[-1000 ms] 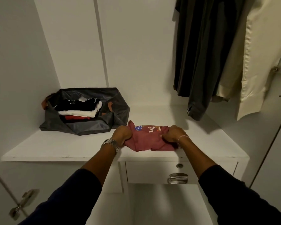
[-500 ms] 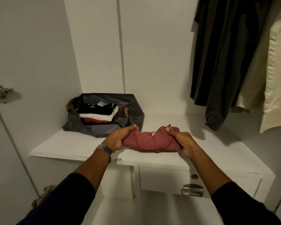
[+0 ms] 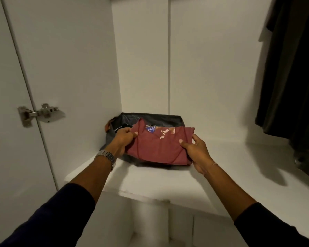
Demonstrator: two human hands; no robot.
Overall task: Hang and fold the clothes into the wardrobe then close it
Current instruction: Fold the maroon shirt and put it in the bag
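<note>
A folded maroon shirt (image 3: 159, 147) with a blue and pale print near its collar is held flat over the dark grey fabric bag (image 3: 150, 117) at the back left of the white wardrobe shelf (image 3: 230, 166). My left hand (image 3: 122, 139) grips the shirt's left edge, thumb on top. My right hand (image 3: 194, 150) grips its right front corner, thumb on top and fingers underneath. The shirt hides most of the bag's contents; only a sliver of black cloth shows by my left hand.
Dark garments (image 3: 292, 77) hang at the right, reaching down to the shelf. The wardrobe's left side wall carries a metal door hinge (image 3: 39, 113). Below the shelf's front edge is a white drawer front (image 3: 212, 227).
Both hands lifted the folded maroon shirt off the shelf front and carried it left and back, over the grey bag. The view swung left, so the hanging clothes now sit at the right edge.
</note>
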